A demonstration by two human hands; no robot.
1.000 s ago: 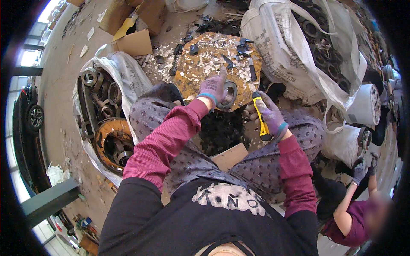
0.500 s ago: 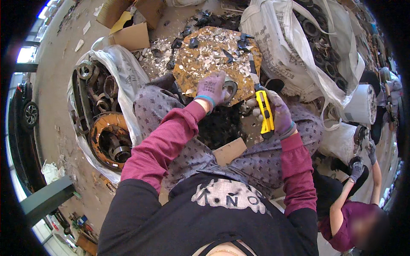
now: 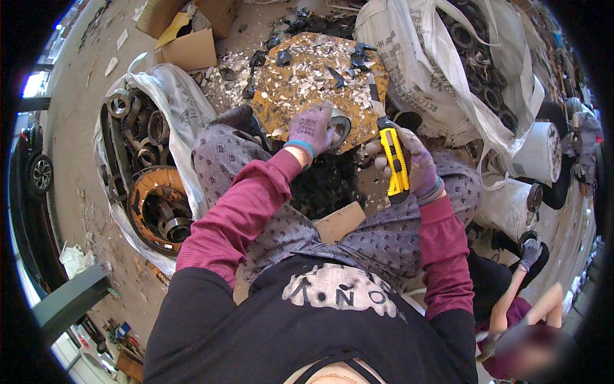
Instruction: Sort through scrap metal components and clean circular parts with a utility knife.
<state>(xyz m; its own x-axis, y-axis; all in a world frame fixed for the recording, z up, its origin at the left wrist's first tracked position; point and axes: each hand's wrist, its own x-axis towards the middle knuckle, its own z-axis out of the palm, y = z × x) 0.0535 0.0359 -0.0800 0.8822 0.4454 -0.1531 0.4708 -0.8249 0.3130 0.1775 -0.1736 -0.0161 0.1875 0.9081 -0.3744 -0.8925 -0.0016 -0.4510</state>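
Observation:
My left hand (image 3: 311,128), in a purplish work glove, is closed on a metal ring (image 3: 343,132) at the near edge of a worn, orange-brown board (image 3: 276,109). My right hand (image 3: 419,168), gloved likewise, grips a yellow utility knife (image 3: 394,165). Its long blade (image 3: 374,89) is extended and points away from me over the board's right part. Blade and ring are apart. White flakes and several dark scraps (image 3: 336,77) lie scattered across the board. Black debris (image 3: 329,185) is heaped between my knees, beside a piece of cardboard (image 3: 339,222).
At the left stands a white sack (image 3: 192,105) filled with metal rings (image 3: 119,105) and a large rusty flanged part (image 3: 137,200). Another big sack (image 3: 409,70) holds dark rings at the far right. An opened cardboard box (image 3: 185,51) is far left. A co-worker's gloved hand (image 3: 531,253) shows at the right.
The view has shifted slightly, while both my hands keep hold of the ring and the knife. At the right, the co-worker's arms have moved, one of them now bent nearer the head.

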